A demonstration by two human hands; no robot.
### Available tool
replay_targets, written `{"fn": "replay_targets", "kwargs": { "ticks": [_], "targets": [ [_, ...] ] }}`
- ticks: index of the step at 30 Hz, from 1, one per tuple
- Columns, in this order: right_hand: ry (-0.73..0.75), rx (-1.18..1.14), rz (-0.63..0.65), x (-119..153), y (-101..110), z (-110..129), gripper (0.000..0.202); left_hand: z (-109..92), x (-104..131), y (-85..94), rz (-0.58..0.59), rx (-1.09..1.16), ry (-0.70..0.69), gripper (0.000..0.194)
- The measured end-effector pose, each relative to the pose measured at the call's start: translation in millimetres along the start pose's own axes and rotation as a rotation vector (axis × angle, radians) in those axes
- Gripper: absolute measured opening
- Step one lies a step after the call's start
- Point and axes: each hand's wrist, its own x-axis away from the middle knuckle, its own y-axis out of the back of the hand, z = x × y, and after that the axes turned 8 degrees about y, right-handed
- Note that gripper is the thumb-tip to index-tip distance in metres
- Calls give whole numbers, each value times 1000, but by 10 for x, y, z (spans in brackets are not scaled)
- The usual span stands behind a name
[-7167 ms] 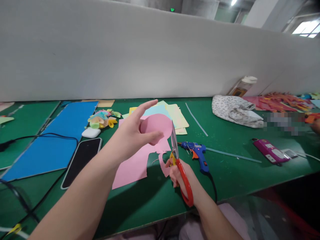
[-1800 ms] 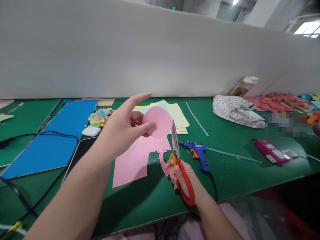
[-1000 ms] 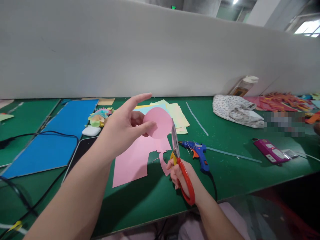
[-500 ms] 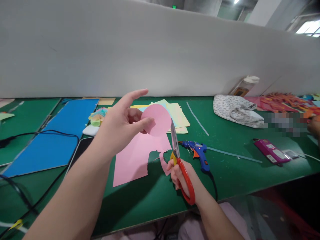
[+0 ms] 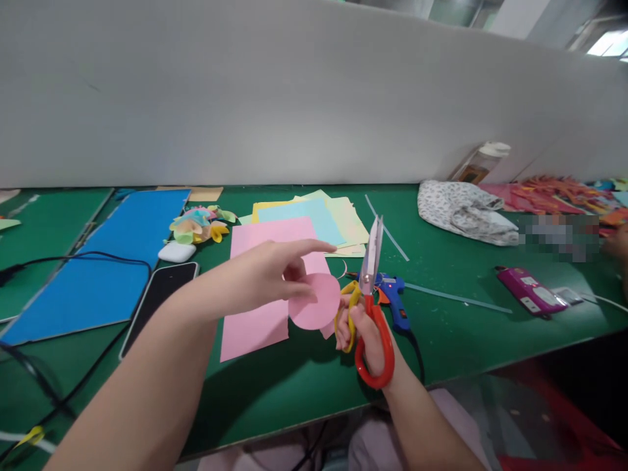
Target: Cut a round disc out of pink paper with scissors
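A round pink paper disc (image 5: 316, 311) is pinched between the thumb and fingers of my left hand (image 5: 275, 278), the index finger stretched out above it. My right hand (image 5: 366, 327) grips scissors (image 5: 371, 258) with one red and one yellow handle. Their blades point up and away, slightly parted, clear of the disc's right edge. Beneath the disc and my left hand lies a larger pink sheet (image 5: 255, 333) with a piece cut out of it. Behind it are stacked blue, yellow and pale green sheets (image 5: 307, 216).
A blue glue gun (image 5: 395, 301) lies just right of the scissors. Left are a phone (image 5: 164, 294), a white case (image 5: 176, 251), paper petals (image 5: 199, 226) and a blue board (image 5: 108, 261). Rightward lie a patterned cloth (image 5: 464, 212), a bottle (image 5: 483, 163) and a purple device (image 5: 530, 291); another person's hand (image 5: 618, 245) shows at the edge.
My left hand has lowered the disc toward me, uncovering the sheets behind. The scissors have come away from its edge, moved right and opened slightly. A thin pink offcut near them has shifted.
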Motion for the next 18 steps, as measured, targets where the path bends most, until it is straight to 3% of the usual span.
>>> {"fn": "replay_targets", "kwargs": {
  "ticks": [5,8,11,14,18],
  "targets": [
    [-37,-83,-39,-15,-18,62,34,-65,-103,-148,110,22,-20,56],
    [-32,-88,-156,-40,-42,108,30,-93,-158,-210,65,143,-11,56],
    [24,-42,-290,-111,-50,176,29,-118,-216,-289,17,333,12,71],
    [95,7,-375,-226,-77,294,25,-168,-247,-381,-72,456,20,86],
    [153,5,-321,-377,-206,516,24,-242,-210,-417,-308,631,21,77]
  ]
}}
